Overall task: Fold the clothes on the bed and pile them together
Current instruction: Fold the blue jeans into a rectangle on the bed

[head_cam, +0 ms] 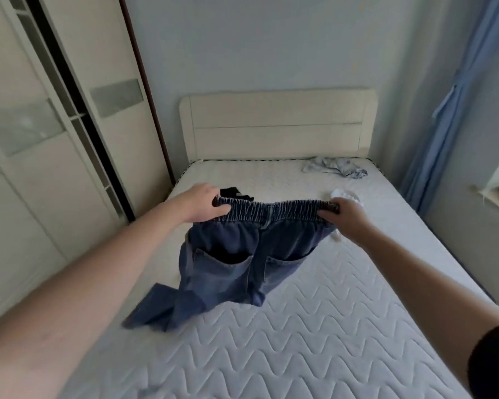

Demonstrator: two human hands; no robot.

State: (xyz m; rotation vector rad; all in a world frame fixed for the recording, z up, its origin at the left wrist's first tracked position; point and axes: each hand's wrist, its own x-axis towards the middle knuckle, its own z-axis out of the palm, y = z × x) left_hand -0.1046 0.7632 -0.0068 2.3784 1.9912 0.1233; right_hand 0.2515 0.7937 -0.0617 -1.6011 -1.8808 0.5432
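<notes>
Both hands, the left hand (pixel 203 203) and right hand (pixel 342 213), were closed on the elastic waistband of the blue jeans (pixel 236 263), held up over the bed (pixel 314 326). The 2 legs trailed crumpled on the mattress; laid down like that, they would probably fold crooked.

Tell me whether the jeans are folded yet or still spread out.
Not folded. The jeans hang open from the waistband, gripped by the left hand and right hand, legs trailing crumpled onto the mattress.
</notes>
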